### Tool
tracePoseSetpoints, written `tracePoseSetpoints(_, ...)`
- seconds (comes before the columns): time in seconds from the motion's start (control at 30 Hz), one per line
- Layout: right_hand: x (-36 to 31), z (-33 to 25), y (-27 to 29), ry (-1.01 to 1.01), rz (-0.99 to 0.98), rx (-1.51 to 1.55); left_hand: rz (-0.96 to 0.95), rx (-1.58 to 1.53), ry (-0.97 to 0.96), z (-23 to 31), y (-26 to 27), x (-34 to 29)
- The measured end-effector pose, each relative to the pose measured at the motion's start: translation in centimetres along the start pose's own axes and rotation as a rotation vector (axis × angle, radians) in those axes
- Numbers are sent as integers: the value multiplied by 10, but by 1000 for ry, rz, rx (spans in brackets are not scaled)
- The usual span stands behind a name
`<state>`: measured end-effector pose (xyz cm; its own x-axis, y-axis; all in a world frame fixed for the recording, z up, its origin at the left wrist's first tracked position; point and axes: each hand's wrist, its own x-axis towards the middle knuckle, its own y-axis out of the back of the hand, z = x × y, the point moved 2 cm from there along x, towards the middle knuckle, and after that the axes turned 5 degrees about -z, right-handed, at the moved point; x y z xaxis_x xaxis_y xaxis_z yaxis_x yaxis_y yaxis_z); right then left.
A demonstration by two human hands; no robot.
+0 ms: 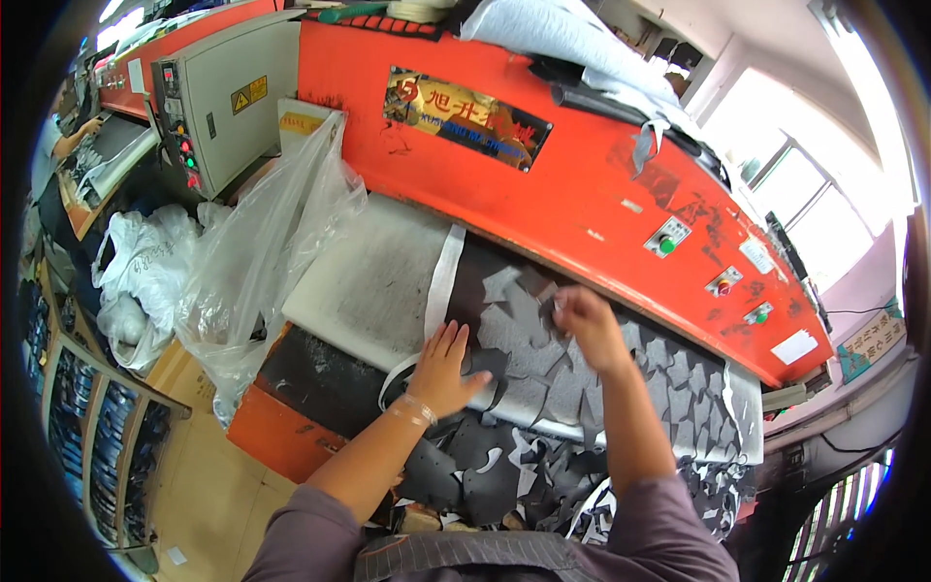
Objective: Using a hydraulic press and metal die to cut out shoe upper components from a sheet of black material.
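Partly the grey sheet (543, 354) is hidden: the person's own forearms cross its near edge, and its right end runs under the lip of the orange machine (582, 184). It is a dark grey sheet of soft material lying on the white cutting board (373, 276), already cut through into many shaped pieces, with jagged offcuts showing as paler gaps. The left hand (446, 369) lies flat on the sheet with fingers spread, pressing it down and gripping nothing. The right hand (587, 325) is pinched closed on a small grey cut piece (548, 310), lifted just off the sheet; the piece's outline is hard to make out. Below the board, a heap of scraps (504, 475) hangs over the edge. To the left, a clear plastic bag (272, 252) slumps beside the board.
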<state>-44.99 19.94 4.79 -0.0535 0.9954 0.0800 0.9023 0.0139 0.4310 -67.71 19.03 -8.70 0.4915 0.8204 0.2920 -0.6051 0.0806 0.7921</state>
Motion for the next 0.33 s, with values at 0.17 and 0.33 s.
tracePoseSetpoints(0.17,-126,-10,-15,-215,-114,396,54,-866,-233,101,41,-20)
tracePoseSetpoints(0.33,-191,-6,-1,-240,-420,420,-127,-897,-220,138,-13,-47)
